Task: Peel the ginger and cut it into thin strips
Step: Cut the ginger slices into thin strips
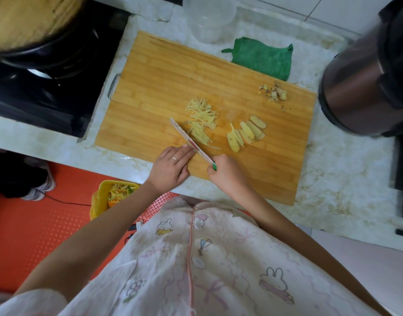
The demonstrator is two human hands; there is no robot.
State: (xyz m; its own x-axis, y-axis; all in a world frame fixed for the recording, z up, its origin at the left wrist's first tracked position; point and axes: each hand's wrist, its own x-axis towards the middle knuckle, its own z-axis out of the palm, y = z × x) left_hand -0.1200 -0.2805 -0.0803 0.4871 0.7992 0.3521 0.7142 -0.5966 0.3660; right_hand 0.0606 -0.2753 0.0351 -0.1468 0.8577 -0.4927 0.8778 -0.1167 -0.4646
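A pile of thin ginger strips (201, 120) lies in the middle of the wooden cutting board (164, 74). To its right lies a fanned row of ginger slices (245, 133). Ginger peel scraps (275, 91) sit near the board's far right corner. My right hand (225, 172) grips the green handle of a white-bladed knife (189, 141), whose blade lies just left of the strips. My left hand (171, 167) rests flat on the board, its straight fingertips touching the blade's side.
A green cloth (264, 58) and a clear plastic container (208, 17) lie behind the board. A dark metal appliance (364, 74) stands at the right, a black stove with a pot (36, 23) at the left. A yellow bin with scraps (111, 197) stands on the orange floor.
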